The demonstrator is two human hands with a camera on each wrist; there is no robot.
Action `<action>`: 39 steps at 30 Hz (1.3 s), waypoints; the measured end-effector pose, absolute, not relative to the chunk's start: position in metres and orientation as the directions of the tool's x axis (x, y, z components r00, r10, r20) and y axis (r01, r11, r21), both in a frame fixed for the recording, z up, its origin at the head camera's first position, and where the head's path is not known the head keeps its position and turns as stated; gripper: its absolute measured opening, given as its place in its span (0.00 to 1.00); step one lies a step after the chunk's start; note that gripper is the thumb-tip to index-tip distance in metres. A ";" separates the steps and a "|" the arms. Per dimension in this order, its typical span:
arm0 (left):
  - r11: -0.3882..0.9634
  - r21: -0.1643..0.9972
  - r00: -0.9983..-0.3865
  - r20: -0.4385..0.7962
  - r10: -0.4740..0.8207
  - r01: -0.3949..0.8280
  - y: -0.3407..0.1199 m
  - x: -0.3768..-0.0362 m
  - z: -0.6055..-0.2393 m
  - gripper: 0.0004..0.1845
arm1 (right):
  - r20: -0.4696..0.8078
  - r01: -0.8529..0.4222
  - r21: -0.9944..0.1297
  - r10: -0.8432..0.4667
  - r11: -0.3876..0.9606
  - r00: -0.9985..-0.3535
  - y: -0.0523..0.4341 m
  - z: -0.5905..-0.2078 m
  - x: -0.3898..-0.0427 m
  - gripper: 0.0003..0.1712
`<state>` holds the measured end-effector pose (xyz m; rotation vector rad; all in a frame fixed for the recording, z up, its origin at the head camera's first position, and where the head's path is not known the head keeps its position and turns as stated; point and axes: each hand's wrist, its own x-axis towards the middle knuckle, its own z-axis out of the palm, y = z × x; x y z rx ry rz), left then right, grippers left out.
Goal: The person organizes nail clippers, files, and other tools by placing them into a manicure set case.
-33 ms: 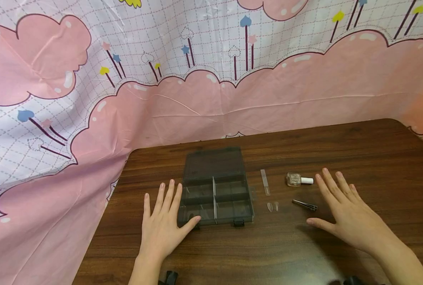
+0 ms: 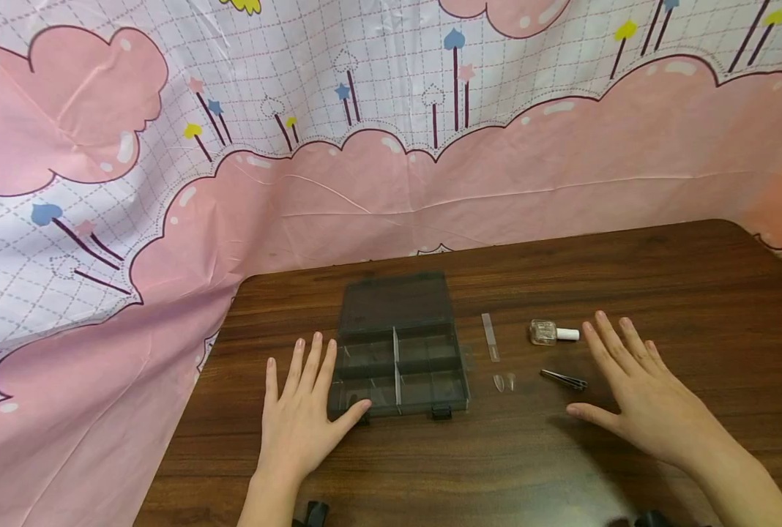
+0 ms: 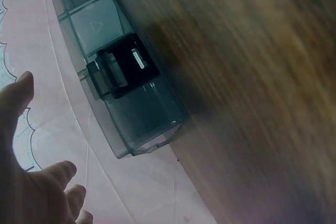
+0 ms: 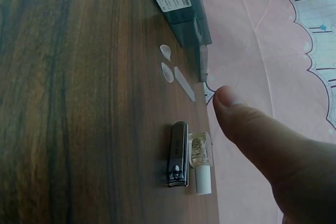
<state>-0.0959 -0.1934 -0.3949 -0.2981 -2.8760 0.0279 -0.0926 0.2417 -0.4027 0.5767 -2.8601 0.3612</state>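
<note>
A dark see-through compartment box (image 2: 397, 351) lies with its lid folded back on the wooden table (image 2: 661, 278). My left hand (image 2: 318, 399) rests flat beside it, fingers straight, thumb touching the box's front left corner; the left wrist view shows the box's latch (image 3: 118, 69). My right hand (image 2: 622, 391) lies flat and holds nothing. Just left of it are a metal nail clipper (image 2: 564, 378), a small polish bottle (image 2: 552, 333) with a white cap, a clear nail file (image 2: 490, 337) and two clear nail tips (image 2: 504, 381). The right wrist view shows the clipper (image 4: 178, 153) and bottle (image 4: 200, 161) side by side.
A pink and white patterned cloth (image 2: 430, 176) hangs behind the table and drapes down past its left edge. The table runs on to the right and back behind the right hand. Two small dark objects (image 2: 312, 512) peek in at the bottom edge.
</note>
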 end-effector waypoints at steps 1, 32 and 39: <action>0.979 -0.044 -0.948 0.243 0.204 0.199 -0.193 -0.096 -0.395 0.52 | 0.243 -0.404 -0.198 -0.354 0.893 -0.903 0.242 -0.403 -0.092 0.63; 0.981 -0.019 -0.962 0.191 0.195 0.195 -0.200 -0.095 -0.397 0.50 | 0.278 -0.481 -0.415 -0.396 0.772 -0.875 0.235 -0.393 -0.099 0.54; 0.981 0.006 -0.965 0.184 0.189 0.194 -0.206 -0.093 -0.397 0.50 | 0.452 -0.558 -0.405 -0.372 0.725 -0.811 0.235 -0.398 -0.106 0.55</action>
